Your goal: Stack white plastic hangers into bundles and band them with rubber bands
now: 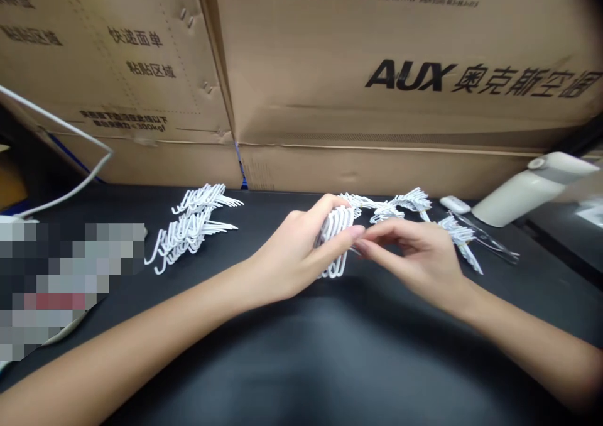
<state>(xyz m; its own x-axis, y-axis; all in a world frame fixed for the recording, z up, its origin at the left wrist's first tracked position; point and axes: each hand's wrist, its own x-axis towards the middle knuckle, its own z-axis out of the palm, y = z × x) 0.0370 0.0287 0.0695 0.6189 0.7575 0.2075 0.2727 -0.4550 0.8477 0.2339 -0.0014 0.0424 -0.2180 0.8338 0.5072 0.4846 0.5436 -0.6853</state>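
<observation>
My left hand (301, 250) is closed around a bundle of white wire hooks (338, 222), lined up side by side and held just above the dark table (282, 350). Thumb and fingertips of my right hand (414, 256) are pinched together at the bundle's right side, touching or almost touching my left thumb. Whatever lies in that pinch is too small or hidden to make out. Loose rows of similar white hooks (188, 231) lie to the left. Behind and right of my hands are several hook bundles (414, 200), some with a thin yellowish band around them.
Large cardboard boxes (330, 68) stand along the back edge. At the right are a pale bottle (513, 190) lying tilted, a small white case (455, 205) and glasses (494, 240). A white cable (89, 140) and a blurred-out object (66, 281) are on the left.
</observation>
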